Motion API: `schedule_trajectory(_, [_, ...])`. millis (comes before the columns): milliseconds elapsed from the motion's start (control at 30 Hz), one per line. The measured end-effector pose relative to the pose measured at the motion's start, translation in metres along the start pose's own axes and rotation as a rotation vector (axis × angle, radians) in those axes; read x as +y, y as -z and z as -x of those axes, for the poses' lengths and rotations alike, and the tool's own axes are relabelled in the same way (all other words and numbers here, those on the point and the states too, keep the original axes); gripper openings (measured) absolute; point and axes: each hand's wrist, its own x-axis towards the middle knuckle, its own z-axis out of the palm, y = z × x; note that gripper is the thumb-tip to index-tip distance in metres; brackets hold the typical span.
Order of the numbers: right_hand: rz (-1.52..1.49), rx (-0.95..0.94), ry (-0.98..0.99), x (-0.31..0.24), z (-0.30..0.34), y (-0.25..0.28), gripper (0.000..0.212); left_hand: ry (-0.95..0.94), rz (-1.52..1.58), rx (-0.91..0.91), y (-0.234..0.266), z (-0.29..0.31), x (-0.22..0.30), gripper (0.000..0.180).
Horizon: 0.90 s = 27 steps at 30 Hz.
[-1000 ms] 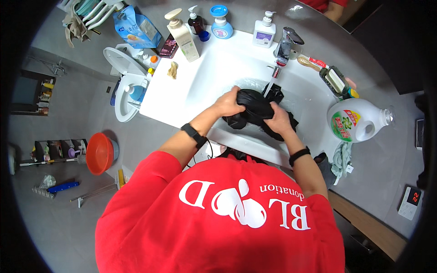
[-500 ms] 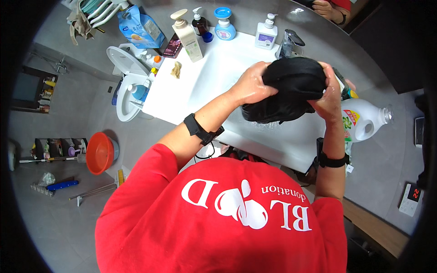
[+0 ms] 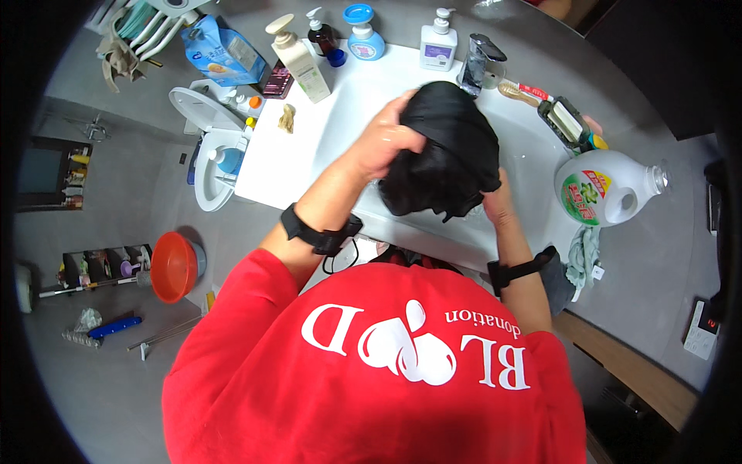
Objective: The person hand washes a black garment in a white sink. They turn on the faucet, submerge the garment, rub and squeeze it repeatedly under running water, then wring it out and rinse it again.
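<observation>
A black cloth item (image 3: 442,151), bunched into a rounded, cap-like shape, hangs over the white sink (image 3: 533,143). Its exact kind is hard to make out. My left hand (image 3: 385,139) grips its upper left side, thumb across the front and the other fingers partly behind. On the lower right, my right hand (image 3: 498,203) holds the edge, with most of its fingers hidden by the fabric. Both hands look wet. Just beyond the cloth stands the dark metal faucet (image 3: 478,63).
Along the back stand a white pump bottle (image 3: 438,46), a blue foam dispenser (image 3: 365,39) and a tall cream pump bottle (image 3: 301,66). To the right are a wooden brush (image 3: 519,94), a soap holder (image 3: 564,120), a large white jug (image 3: 607,189) and a greenish cloth (image 3: 583,255).
Both hands have shifted left with the black cloth, and it has turned and hangs lower. My right hand has dropped to its lower edge, baring the brush and soap holder.
</observation>
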Motion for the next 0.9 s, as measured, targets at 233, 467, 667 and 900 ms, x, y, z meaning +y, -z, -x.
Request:
schedule_trajectory(233, [0.263, -0.156, 0.116, -0.088, -0.015, 0.025, 0.057, 0.260, -0.085, 0.164, 0.087, -0.002, -0.026, 0.062])
schedule_trajectory(467, [0.841, -0.117, -0.206, -0.044, -0.068, 0.055, 0.082, 0.720, -0.852, 0.277, 0.142, -0.023, -0.104, 0.065])
schedule_trajectory(667, [1.290, -0.206, -0.146, 0.035, -0.061, -0.018, 0.119, 0.849, -1.477, 0.219, 0.123, -0.042, -0.177, 0.106])
schedule_trajectory(900, [1.778, -0.613, 0.095, 0.066, -0.072, -0.022, 0.070, 0.963, -1.610, -0.035, 0.130, -0.056, -0.200, 0.090])
